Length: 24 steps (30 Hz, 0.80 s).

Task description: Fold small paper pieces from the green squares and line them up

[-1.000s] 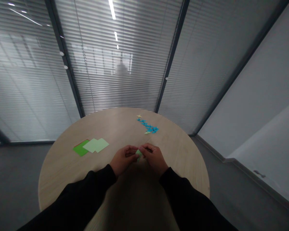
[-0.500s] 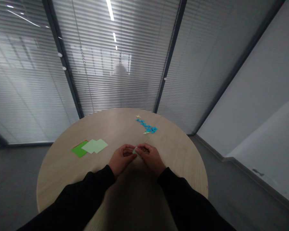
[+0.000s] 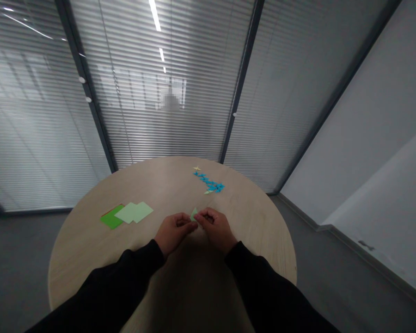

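Head view: we are looking forward and down over a round wooden bench (image 3: pixel 90 259), with both of our black sleeves (image 3: pixel 125 282) reaching in from the lower edge.
Left hand (image 3: pixel 173 232): we are curling it almost closed. Its thumb and forefinger are pinching the left edge of the small paper piece, and the other fingers are folding in toward the palm.
Right hand (image 3: pixel 215 226): we are curling it almost closed too. Its fingertips are nipping the same piece from the right, and the knuckles are facing up.
Small paper piece (image 3: pixel 194 214): this pale green folded triangle is sticking up between the fingertips of both hands, point upward. We cannot tell whether it is touching the bench.
Pale green sheets (image 3: pixel 135 212): these squares are lying flat to the left of the left hand and a little beyond it. They are overlapping a darker green sheet (image 3: pixel 109 219), which is showing on their outer left side.
Blue folded pieces (image 3: pixel 210 181): a cluster is lying in a slanting row well beyond the right hand.
Pale star shape (image 3: pixel 197 168): it is lying at the far end of that row, farthest from the hands.
Pale folded bit (image 3: pixel 208 191): it is lying at the near end of the row, just beside the blue ones.
Blinds (image 3: pixel 159 92): they are hanging behind glass panels beyond the bench, far past both hands.
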Each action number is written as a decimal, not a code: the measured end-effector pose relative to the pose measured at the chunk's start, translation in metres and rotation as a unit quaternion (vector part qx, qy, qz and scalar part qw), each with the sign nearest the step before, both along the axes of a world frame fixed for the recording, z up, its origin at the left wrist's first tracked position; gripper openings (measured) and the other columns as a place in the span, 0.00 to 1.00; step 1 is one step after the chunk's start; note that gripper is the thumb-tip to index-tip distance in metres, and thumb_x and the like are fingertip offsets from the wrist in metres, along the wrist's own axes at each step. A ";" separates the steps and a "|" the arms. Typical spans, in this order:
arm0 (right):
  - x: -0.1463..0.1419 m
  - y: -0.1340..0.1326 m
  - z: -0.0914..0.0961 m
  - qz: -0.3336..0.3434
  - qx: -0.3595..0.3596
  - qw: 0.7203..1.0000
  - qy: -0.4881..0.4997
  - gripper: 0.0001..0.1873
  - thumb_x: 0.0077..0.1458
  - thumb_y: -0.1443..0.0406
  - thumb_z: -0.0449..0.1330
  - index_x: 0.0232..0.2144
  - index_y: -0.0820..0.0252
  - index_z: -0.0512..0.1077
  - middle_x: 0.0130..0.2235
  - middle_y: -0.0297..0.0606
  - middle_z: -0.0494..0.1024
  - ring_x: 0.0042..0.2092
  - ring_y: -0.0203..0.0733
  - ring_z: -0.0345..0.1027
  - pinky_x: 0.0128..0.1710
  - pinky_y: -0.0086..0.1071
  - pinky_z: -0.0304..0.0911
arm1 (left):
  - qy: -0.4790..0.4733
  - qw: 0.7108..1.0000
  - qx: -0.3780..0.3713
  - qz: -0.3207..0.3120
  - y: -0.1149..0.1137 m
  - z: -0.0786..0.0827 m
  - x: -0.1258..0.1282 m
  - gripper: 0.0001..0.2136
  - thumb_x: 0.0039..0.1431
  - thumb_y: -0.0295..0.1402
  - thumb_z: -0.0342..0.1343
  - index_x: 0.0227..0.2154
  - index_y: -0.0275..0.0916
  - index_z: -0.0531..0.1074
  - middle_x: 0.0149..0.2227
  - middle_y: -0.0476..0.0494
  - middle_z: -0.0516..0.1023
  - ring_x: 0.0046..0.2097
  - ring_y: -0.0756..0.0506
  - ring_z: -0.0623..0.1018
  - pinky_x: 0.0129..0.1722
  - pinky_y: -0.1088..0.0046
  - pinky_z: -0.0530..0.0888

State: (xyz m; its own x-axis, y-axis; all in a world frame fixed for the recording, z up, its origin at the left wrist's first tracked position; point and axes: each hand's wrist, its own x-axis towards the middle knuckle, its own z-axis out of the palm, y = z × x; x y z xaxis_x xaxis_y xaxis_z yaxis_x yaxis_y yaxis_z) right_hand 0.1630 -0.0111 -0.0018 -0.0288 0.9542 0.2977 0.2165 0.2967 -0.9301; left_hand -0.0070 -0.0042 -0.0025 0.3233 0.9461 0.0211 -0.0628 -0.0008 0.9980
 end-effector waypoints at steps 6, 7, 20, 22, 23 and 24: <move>0.003 0.000 0.000 0.030 0.022 0.999 -0.017 0.12 0.51 0.57 0.66 0.27 0.59 0.74 0.27 0.33 0.75 0.28 0.37 0.67 0.29 0.29 0.62 | 0.062 0.997 0.051 0.013 0.000 -0.001 0.001 0.14 0.47 0.42 0.67 0.28 0.36 0.74 0.26 0.44 0.81 0.30 0.45 0.78 0.31 0.71 0.70; 0.003 0.000 0.000 0.027 0.027 0.999 -0.013 0.12 0.52 0.57 0.66 0.26 0.59 0.74 0.26 0.33 0.75 0.29 0.37 0.68 0.29 0.29 0.63 | 0.073 0.995 0.067 0.020 -0.001 -0.001 0.002 0.13 0.48 0.42 0.66 0.28 0.37 0.74 0.27 0.44 0.81 0.31 0.44 0.79 0.32 0.70 0.71; 0.000 -0.004 0.003 0.038 -0.008 0.995 0.087 0.15 0.57 0.54 0.61 0.36 0.60 0.77 0.30 0.37 0.79 0.27 0.36 0.69 0.28 0.30 0.65 | 0.004 0.998 0.054 0.023 0.006 -0.001 0.000 0.20 0.52 0.46 0.64 0.41 0.36 0.74 0.34 0.41 0.81 0.34 0.44 0.79 0.37 0.67 0.75; 0.001 -0.005 0.005 0.031 0.010 0.998 0.059 0.16 0.60 0.54 0.57 0.35 0.60 0.78 0.31 0.37 0.79 0.28 0.37 0.70 0.30 0.31 0.66 | -0.052 0.998 0.009 0.016 0.007 -0.001 -0.001 0.23 0.51 0.48 0.64 0.44 0.35 0.73 0.34 0.42 0.80 0.33 0.46 0.78 0.37 0.67 0.76; 0.002 -0.005 0.005 0.030 0.014 0.999 0.042 0.16 0.61 0.54 0.57 0.34 0.60 0.78 0.30 0.37 0.79 0.29 0.37 0.71 0.30 0.31 0.66 | -0.068 0.998 -0.008 0.012 0.007 -0.001 -0.001 0.23 0.52 0.49 0.64 0.42 0.35 0.74 0.33 0.43 0.79 0.33 0.47 0.78 0.37 0.67 0.76; 0.002 -0.005 0.005 0.031 0.018 0.999 0.028 0.15 0.60 0.55 0.58 0.34 0.59 0.78 0.30 0.37 0.79 0.30 0.38 0.72 0.31 0.31 0.66 | -0.079 0.997 -0.019 0.008 0.006 -0.001 -0.001 0.22 0.53 0.49 0.64 0.40 0.34 0.75 0.32 0.44 0.78 0.32 0.47 0.77 0.37 0.68 0.76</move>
